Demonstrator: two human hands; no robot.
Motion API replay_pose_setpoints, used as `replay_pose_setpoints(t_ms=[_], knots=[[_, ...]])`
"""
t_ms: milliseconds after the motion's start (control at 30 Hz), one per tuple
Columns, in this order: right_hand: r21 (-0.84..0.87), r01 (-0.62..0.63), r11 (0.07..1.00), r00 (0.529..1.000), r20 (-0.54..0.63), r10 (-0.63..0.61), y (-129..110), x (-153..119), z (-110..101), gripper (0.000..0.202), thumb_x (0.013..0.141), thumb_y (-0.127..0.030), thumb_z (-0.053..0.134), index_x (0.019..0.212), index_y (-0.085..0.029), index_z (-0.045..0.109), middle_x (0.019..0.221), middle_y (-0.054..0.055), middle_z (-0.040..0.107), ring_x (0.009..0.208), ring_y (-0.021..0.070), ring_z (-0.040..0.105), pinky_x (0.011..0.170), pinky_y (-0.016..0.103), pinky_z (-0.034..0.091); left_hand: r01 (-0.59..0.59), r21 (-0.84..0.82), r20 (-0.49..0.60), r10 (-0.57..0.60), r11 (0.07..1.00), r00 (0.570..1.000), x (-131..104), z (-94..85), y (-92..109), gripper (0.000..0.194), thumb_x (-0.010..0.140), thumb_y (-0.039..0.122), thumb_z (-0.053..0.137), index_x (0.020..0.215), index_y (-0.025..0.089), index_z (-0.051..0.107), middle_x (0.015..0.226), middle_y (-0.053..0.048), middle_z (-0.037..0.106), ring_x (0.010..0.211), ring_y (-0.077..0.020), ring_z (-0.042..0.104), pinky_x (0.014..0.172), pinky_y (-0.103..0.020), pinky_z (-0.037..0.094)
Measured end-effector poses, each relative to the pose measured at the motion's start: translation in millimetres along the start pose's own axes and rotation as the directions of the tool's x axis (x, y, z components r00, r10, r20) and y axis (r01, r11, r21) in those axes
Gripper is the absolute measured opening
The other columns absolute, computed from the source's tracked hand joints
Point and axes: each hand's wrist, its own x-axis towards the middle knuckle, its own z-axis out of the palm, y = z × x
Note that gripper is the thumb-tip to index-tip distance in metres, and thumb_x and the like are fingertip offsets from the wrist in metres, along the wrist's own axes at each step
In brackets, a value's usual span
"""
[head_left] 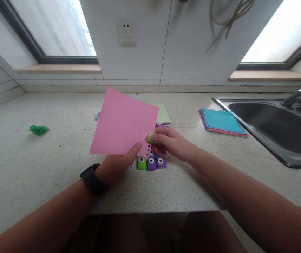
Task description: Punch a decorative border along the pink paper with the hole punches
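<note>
A sheet of pink paper (125,123) is tilted above the counter, gripped at its lower edge by my left hand (122,163), thumb on top. A short row of star-like holes runs up its right edge from the lower corner. At that edge my right hand (167,140) pinches a green craft punch (150,138), thumb on its top. The paper's edge meets the punch; whether it sits inside the slot cannot be seen. Just below stand another green punch (142,163) and purple punches (151,164), (161,162). More punches (159,124) show partly behind the paper.
Pale green paper (164,114) lies behind the pink sheet. A stack of punched sheets, blue on top (221,120), rests beside the steel sink (268,130). On the left are a green crumpled thing (39,130) and small coloured scraps (97,116). The wall carries a socket (126,31).
</note>
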Motion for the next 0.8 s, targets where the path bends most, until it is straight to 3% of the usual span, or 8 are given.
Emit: replay_pose_setpoints(t_ms=[300, 600, 800], knots=[[-0.028, -0.029, 0.999, 0.999, 0.013, 0.030, 2.3, 0.8, -0.4, 0.032, 0.094, -0.042, 0.059, 0.075, -0.016, 0.055, 0.058, -0.002, 0.056, 0.048, 0.0076, 0.048, 0.044, 0.021, 0.035, -0.027, 0.021, -0.031, 0.027, 0.999, 0.999, -0.2, -0.2, -0.3, 0.035, 0.084, 0.045, 0.056, 0.057, 0.027, 0.045, 0.050, 0.001, 0.053, 0.075, -0.0234, 0.066, 0.091, -0.038, 0.051], [-0.057, -0.002, 0.998, 1.000, 0.020, 0.003, 1.7, 0.7, 0.7, 0.032, 0.095, -0.040, 0.057, 0.074, -0.016, 0.054, 0.057, -0.003, 0.055, 0.047, 0.0069, 0.046, 0.045, 0.021, 0.034, 0.015, 0.020, -0.023, -0.015, 1.000, 1.000, 0.0, 0.5, 3.5, 0.027, 0.082, 0.046, 0.055, 0.065, 0.025, 0.051, 0.053, 0.002, 0.056, 0.060, -0.0198, 0.060, 0.075, -0.035, 0.053], [-0.058, 0.007, 0.998, 1.000, 0.029, -0.005, 1.7, 0.5, 1.6, 0.033, 0.095, -0.043, 0.055, 0.076, -0.017, 0.054, 0.058, -0.003, 0.054, 0.048, 0.0072, 0.045, 0.046, 0.021, 0.033, 0.096, 0.068, 0.000, -0.096, 0.993, 0.995, 1.1, -0.3, -0.9, 0.036, 0.082, 0.054, 0.052, 0.061, 0.026, 0.049, 0.054, 0.001, 0.057, 0.058, -0.0202, 0.059, 0.071, -0.036, 0.053]])
